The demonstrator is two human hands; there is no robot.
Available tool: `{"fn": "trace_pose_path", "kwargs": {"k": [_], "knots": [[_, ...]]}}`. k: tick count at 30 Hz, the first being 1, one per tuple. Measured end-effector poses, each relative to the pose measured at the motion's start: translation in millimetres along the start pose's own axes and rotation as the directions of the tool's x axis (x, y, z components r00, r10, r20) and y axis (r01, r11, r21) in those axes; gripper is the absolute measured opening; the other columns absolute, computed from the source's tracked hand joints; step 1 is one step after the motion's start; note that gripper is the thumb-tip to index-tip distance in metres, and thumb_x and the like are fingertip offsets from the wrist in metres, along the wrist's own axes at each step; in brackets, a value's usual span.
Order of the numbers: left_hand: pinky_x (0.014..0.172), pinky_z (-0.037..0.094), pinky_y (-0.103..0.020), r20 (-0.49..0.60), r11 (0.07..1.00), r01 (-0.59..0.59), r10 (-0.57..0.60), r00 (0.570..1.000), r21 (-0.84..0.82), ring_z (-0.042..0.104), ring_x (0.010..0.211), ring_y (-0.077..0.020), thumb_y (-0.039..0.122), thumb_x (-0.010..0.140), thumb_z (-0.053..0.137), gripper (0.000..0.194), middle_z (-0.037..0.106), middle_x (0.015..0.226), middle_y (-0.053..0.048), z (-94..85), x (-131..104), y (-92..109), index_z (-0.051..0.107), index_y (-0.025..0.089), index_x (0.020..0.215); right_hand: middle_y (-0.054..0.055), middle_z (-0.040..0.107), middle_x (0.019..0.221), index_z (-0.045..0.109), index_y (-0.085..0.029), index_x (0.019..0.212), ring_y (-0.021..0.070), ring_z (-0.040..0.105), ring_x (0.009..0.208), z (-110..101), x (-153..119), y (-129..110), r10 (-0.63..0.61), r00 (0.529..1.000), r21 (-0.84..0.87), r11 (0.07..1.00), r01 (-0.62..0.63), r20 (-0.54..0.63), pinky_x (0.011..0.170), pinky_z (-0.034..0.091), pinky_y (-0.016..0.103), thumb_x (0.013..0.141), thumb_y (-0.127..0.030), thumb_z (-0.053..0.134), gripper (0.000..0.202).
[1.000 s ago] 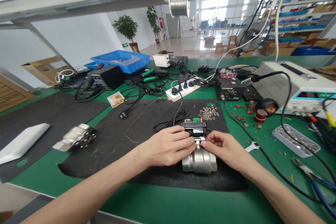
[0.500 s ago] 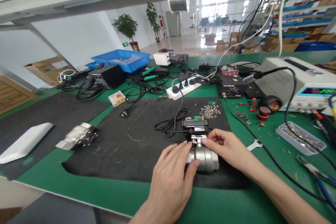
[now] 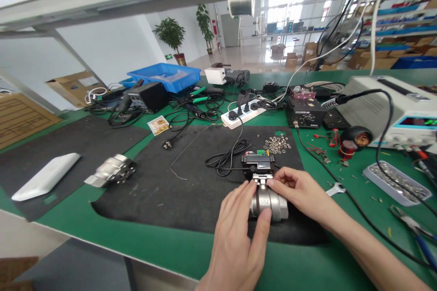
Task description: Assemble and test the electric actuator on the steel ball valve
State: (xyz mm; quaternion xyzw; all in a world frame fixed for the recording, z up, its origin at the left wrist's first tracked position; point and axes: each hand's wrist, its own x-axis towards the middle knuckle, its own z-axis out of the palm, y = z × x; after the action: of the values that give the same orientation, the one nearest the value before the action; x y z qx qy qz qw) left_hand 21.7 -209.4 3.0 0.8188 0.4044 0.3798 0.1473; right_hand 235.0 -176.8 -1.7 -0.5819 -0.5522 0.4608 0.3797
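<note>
A steel ball valve (image 3: 271, 203) marked 304 lies on the black mat (image 3: 153, 195), with a black actuator housing (image 3: 258, 163) joined to its far side. My left hand (image 3: 241, 232) rests on the valve's left part, fingers stretched forward and thumb on its near face. At the neck between valve and housing, my right hand (image 3: 297, 188) has thumb and forefinger closed together; whatever lies between the fingertips is too small to make out. A green circuit board (image 3: 262, 152) shows at the top of the housing, and a black cable (image 3: 225, 161) runs from its left side.
Small nuts (image 3: 278, 144) lie behind the housing. To the right are a wrench (image 3: 336, 189), a tray of small parts (image 3: 398, 183) and pliers (image 3: 411, 225). Another metal valve (image 3: 111, 170) sits at left. A power strip (image 3: 242, 114) stands behind.
The view has shifted slightly, so the bench appears further right. My left hand has slid a little on the valve, uncovering the 304 marking more. My right hand stays at the neck.
</note>
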Motion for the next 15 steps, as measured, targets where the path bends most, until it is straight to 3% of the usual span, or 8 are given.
{"fn": "trace_pose_path", "kwargs": {"k": [3, 7, 10, 15], "knots": [[0.119, 0.045, -0.043, 0.005, 0.995, -0.065, 0.065, 0.998, -0.079, 0.051, 0.142, -0.0246, 0.015, 0.1, 0.056, 0.052, 0.057, 0.149, -0.01, 0.9, -0.8, -1.6, 0.047, 0.019, 0.151, 0.0, 0.064, 0.078, 0.066, -0.018, 0.086, 0.0149, 0.055, 0.07, -0.7, 0.6, 0.1, 0.016, 1.0, 0.024, 1.0, -0.017, 0.013, 0.062, 0.04, 0.028, 0.09, -0.058, 0.069, 0.04], [0.119, 0.046, -0.04, -0.023, 0.993, 0.029, -0.032, 0.999, -0.115, 0.052, 0.14, -0.0227, 0.016, 0.1, 0.057, 0.05, 0.058, 0.149, -0.008, 2.0, -0.3, -3.5, 0.049, 0.021, 0.149, 0.0, 0.064, 0.08, 0.066, -0.018, 0.087, 0.0153, 0.056, 0.072, -2.4, 0.3, -1.3, 0.022, 0.999, 0.032, 0.999, -0.023, 0.028, 0.064, 0.041, 0.029, 0.089, -0.057, 0.07, 0.039], [0.117, 0.048, -0.041, -0.017, 0.988, -0.012, 0.01, 1.0, -0.152, 0.054, 0.139, -0.0236, 0.016, 0.1, 0.056, 0.048, 0.059, 0.146, -0.008, 1.1, 0.9, -5.9, 0.051, 0.022, 0.147, 0.0, 0.065, 0.081, 0.066, -0.018, 0.088, 0.015, 0.056, 0.073, -4.6, -0.3, -5.1, 0.014, 0.999, 0.034, 0.999, -0.015, 0.035, 0.065, 0.042, 0.028, 0.091, -0.056, 0.069, 0.039], [0.11, 0.052, -0.051, 0.063, 0.993, 0.116, -0.115, 0.991, -0.009, 0.055, 0.135, -0.031, 0.037, 0.094, 0.069, 0.06, 0.054, 0.147, -0.015, 2.7, 1.4, -13.1, 0.044, 0.022, 0.147, -0.002, 0.062, 0.073, 0.065, -0.018, 0.084, 0.0123, 0.052, 0.064, -11.1, -0.2, -11.4, 0.006, 1.0, 0.016, 1.0, -0.007, 0.02, 0.06, 0.041, 0.027, 0.097, -0.057, 0.06, 0.041]]}}
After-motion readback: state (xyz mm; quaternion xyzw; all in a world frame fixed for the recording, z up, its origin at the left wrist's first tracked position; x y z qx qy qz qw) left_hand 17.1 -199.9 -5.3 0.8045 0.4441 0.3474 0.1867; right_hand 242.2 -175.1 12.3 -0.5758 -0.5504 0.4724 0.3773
